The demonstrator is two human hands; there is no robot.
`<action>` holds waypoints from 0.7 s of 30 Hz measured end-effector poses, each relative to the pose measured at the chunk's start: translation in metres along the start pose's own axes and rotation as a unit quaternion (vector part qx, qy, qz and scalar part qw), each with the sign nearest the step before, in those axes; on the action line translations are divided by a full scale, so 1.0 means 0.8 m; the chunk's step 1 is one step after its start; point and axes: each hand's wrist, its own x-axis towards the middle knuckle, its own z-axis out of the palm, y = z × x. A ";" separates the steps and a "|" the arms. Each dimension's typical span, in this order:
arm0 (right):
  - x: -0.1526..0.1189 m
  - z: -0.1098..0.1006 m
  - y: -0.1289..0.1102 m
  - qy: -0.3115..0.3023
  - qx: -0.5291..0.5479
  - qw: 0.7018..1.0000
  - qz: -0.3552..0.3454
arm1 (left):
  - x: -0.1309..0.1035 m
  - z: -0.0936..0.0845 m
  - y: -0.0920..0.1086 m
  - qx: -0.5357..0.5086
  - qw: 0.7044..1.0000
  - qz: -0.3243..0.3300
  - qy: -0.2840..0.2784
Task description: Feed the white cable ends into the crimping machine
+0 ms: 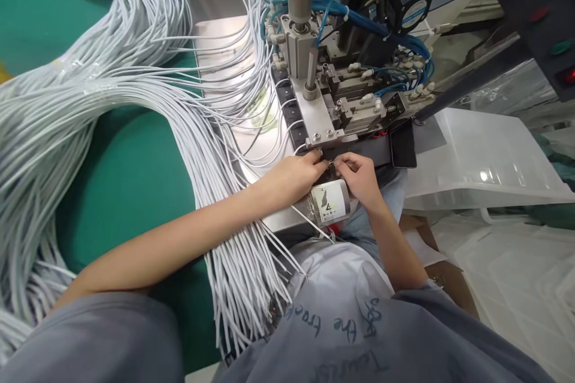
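At the near end of the machine's black fixture [291, 112], my two hands come close together. My left hand [296, 176] has its fingers bent and closed near the fixture's edge; what lies under the fingertips is too small to name. Just to its right, my right hand [360, 178] pinches at a tiny metallic piece [331, 163] that I cannot make out. Several white cables [265, 87] run into the slots of the fixture. Below the hands sits a labelled box-like part [331, 200].
A thick bundle of white cables [135, 87] lies over the green table mat [130, 179], its loose ends hanging by my lap. The press machine [309, 60] with blue air hoses [359, 15] rises ahead. A phone-like black device [403, 143] and white plastic bin [489, 152] are right.
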 end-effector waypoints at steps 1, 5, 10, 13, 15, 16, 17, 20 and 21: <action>0.001 0.000 0.000 -0.006 0.001 1.000 0.003 | -0.001 0.000 0.000 0.010 1.000 0.007 0.002; 0.004 -0.002 0.003 -0.021 0.003 1.000 0.010 | -0.002 0.003 0.000 0.035 0.999 0.017 0.012; 0.003 -0.002 0.005 -0.030 0.020 0.999 0.010 | -0.001 0.004 -0.002 0.037 0.999 0.029 -0.004; 0.005 -0.002 0.005 -0.027 0.018 0.999 0.016 | 0.000 0.000 -0.002 0.039 0.998 0.032 -0.025; 0.006 -0.001 0.005 -0.031 0.016 0.999 0.024 | 0.001 -0.004 0.000 0.048 0.998 0.030 -0.037; 0.007 0.000 0.005 -0.033 0.016 0.999 0.027 | 0.001 -0.006 0.001 0.054 0.997 0.028 -0.045; 0.007 0.000 0.004 -0.033 0.016 0.999 0.030 | 0.001 -0.009 0.003 0.061 0.996 0.026 -0.053; 0.006 0.001 0.004 -0.022 0.021 0.999 0.028 | 0.001 -0.017 0.007 0.079 0.994 0.024 -0.077; 0.005 0.001 0.004 -0.018 0.024 0.999 0.027 | 0.001 -0.018 0.008 0.083 0.993 0.025 -0.081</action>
